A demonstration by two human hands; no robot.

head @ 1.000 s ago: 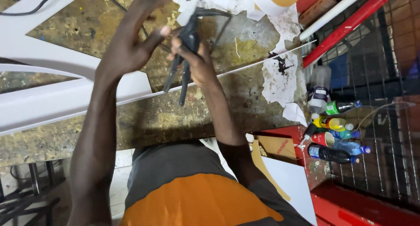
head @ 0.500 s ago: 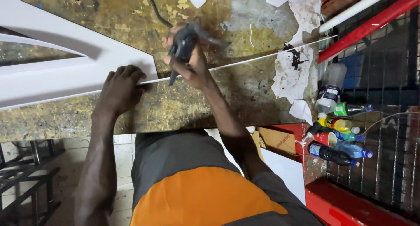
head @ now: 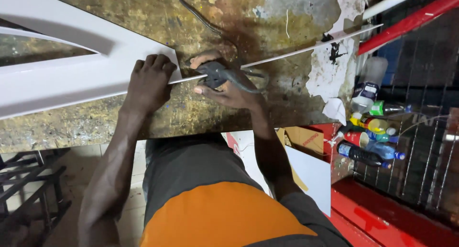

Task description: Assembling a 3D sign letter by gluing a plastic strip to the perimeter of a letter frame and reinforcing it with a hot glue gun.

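My left hand (head: 149, 82) presses knuckles-down on a large white cut-out panel (head: 62, 80) lying on the stained wooden workbench (head: 201, 118). My right hand (head: 224, 87) grips dark snips (head: 224, 75) whose jaws meet the panel's thin white edge strip (head: 306, 48), just right of my left hand. The strip runs on to the upper right across the bench. A black cable (head: 196, 15) trails over the bench behind the snips.
Torn white paper (head: 330, 70) sticks to the bench at right. Several bottles and cans (head: 373, 127) crowd the floor by a red frame (head: 406, 17) and wire mesh. A cardboard box (head: 301, 137) and white board (head: 311, 173) lie below the bench. Metal bars (head: 28, 180) stand at lower left.
My left hand came down from the raised snips onto the white panel. My right hand lowered the snips to the panel's edge strip. The camera moved closer over the bench.
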